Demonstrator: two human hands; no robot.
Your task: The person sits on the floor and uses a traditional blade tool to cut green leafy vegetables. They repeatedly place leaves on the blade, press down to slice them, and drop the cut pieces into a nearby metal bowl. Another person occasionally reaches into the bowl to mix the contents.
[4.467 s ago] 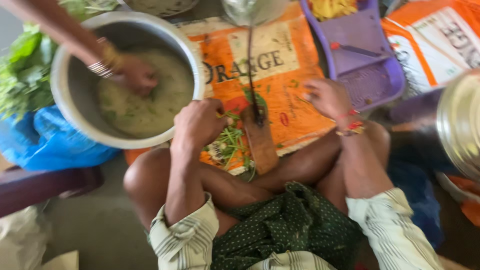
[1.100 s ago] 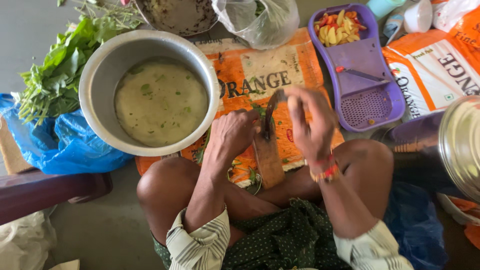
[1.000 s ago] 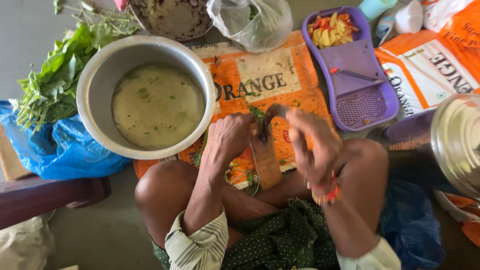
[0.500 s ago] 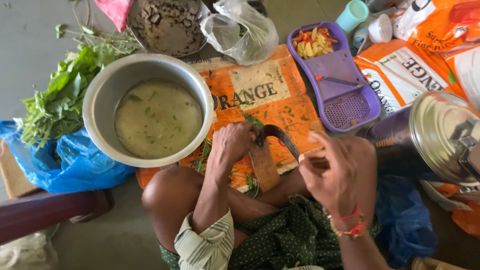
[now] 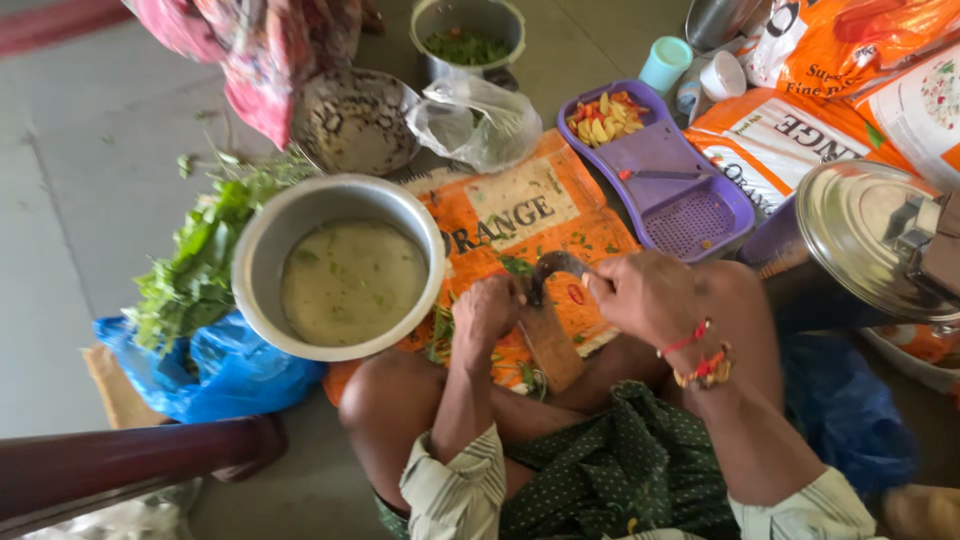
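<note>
Grey floor is spread with an orange printed sack [image 5: 520, 215]. Since half a second ago, the right hand [image 5: 645, 295] has been lowered and closed at the curved dark metal blade [image 5: 550, 270] on its wooden board [image 5: 553, 345]. The left hand [image 5: 488, 310] is kept curled on green leaves beside it.

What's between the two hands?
In the head view, the curved blade on its wooden board stands between the left hand and the right hand, with green leaf bits beside it.

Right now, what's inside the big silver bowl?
The big silver bowl holds pale greenish liquid with small green bits floating on it. The liquid is cloudy, so whatever lies under its surface cannot be seen.
</note>
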